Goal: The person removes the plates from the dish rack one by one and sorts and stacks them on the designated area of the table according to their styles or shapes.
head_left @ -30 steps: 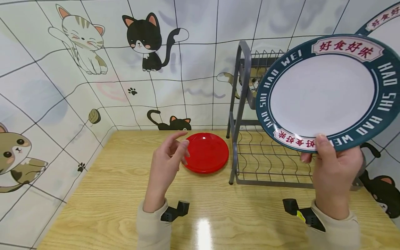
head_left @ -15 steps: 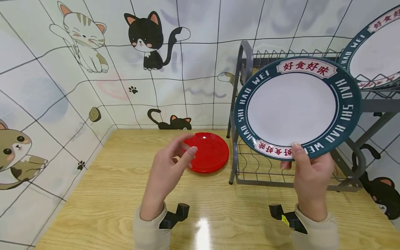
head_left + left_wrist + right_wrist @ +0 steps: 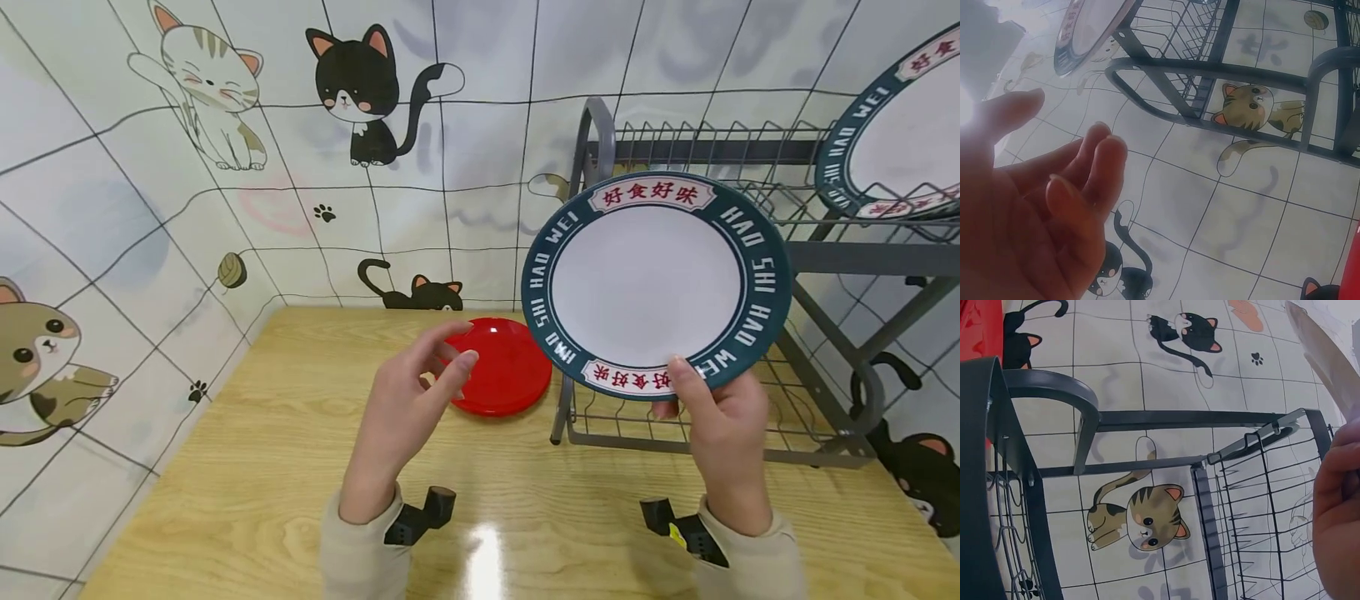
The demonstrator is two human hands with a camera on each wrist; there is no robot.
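My right hand (image 3: 723,442) pinches the lower rim of a white plate (image 3: 645,283) with a dark teal border and red lettering. The thumb lies on its face and the fingers are behind it. The plate is raised and tilted in front of the grey dish rack (image 3: 594,137). In the right wrist view only a pale edge of the plate (image 3: 1329,353) shows beside the hand. My left hand (image 3: 408,396) hovers with loosely bent fingers and nothing in it, in front of the left side of a red plate (image 3: 502,367) on the table.
A second teal-bordered plate (image 3: 900,142) stands tilted in the rack's upper basket at the right. The rack's lower wire shelf (image 3: 622,417) is partly behind the held plate. Below lies the wooden table (image 3: 247,467); a cat-patterned tiled wall (image 3: 480,158) closes off the back.
My right hand has brought the white plate left and down, away from the plate in the upper basket. The left hand has shifted slightly right, still holding nothing.
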